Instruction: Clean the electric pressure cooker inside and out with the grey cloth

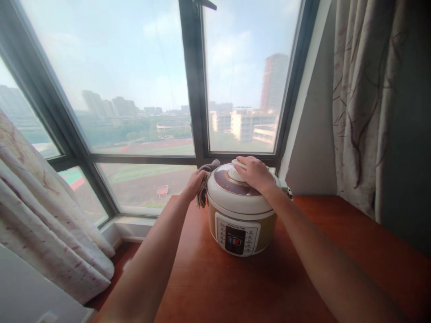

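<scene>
A white and tan electric pressure cooker point(241, 213) stands upright on the reddish-brown table, its control panel point(237, 237) facing me. Its lid point(220, 179) is on. My right hand point(255, 172) lies over the lid's white knob handle point(235, 174), fingers curled round it. At the cooker's left side, my left hand point(195, 183) is closed on a grey-brown cloth point(203, 190), which hangs down from it and touches the edge of the lid. Some of my left fingers are hidden by the cloth.
The wooden table point(215, 287) runs under the cooker and off to the right. Large windows point(134, 89) rise close behind it. A patterned curtain point(47, 215) hangs at the left, another curtain point(363, 103) at the right. A small fitting point(288, 190) sticks out from the cooker's right side.
</scene>
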Action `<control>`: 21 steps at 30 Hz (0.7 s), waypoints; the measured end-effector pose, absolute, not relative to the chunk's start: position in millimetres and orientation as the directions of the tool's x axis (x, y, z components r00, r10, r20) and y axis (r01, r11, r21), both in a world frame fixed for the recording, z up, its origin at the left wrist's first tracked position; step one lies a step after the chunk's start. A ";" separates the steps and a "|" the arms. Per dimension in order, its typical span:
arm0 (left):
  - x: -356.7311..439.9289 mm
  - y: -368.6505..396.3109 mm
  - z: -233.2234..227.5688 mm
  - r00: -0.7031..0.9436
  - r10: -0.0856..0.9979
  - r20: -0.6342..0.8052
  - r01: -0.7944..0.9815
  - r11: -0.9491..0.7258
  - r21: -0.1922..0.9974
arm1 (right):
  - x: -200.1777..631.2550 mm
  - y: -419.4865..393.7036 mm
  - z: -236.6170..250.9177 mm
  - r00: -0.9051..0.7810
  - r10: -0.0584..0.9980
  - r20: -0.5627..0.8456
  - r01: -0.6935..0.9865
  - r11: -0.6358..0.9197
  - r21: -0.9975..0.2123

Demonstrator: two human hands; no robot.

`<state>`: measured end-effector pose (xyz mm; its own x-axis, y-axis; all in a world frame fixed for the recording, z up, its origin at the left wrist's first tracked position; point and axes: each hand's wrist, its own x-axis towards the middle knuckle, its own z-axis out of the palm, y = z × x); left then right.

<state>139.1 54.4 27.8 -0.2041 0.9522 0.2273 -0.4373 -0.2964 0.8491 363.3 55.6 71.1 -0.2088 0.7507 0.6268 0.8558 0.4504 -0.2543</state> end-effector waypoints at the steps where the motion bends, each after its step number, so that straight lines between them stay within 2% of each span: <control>1: 141.1 50.1 23.1 -0.218 0.947 0.236 -0.421 -0.309 0.853 | 363.0 55.1 71.3 -0.210 0.749 0.629 0.856 0.452 -0.252; 3: 148.0 35.2 9.3 -0.261 0.921 0.289 -0.380 -0.373 0.846 | 362.8 54.2 71.7 -0.210 0.746 0.632 0.857 0.451 -0.248; 6: 165.8 0.8 -13.3 -0.386 0.793 0.471 -0.284 -0.588 0.758 | 362.7 53.9 71.4 -0.206 0.750 0.629 0.868 0.436 -0.236; 9: 187.8 -37.3 -32.4 -0.440 0.734 0.517 -0.172 -0.634 0.754 | 362.9 55.5 70.4 -0.212 0.752 0.624 0.872 0.433 -0.226; 12: 205.7 -69.1 -55.9 -0.420 0.699 0.579 0.020 -0.631 0.776 | 363.2 58.1 68.7 -0.217 0.749 0.627 0.867 0.442 -0.229; 16: 220.2 -97.5 -99.1 -0.216 0.620 0.754 0.375 -0.661 0.650 | 363.9 59.2 67.1 -0.209 0.750 0.628 0.860 0.446 -0.247; 18: 226.0 -105.2 -117.1 -0.220 0.632 0.743 0.442 -0.614 0.654 | 364.4 58.0 67.5 -0.215 0.751 0.624 0.855 0.453 -0.251; 21: 231.9 -106.0 -131.3 -0.374 0.701 0.607 0.352 -0.499 0.792 | 365.0 54.8 69.4 -0.220 0.753 0.620 0.850 0.460 -0.257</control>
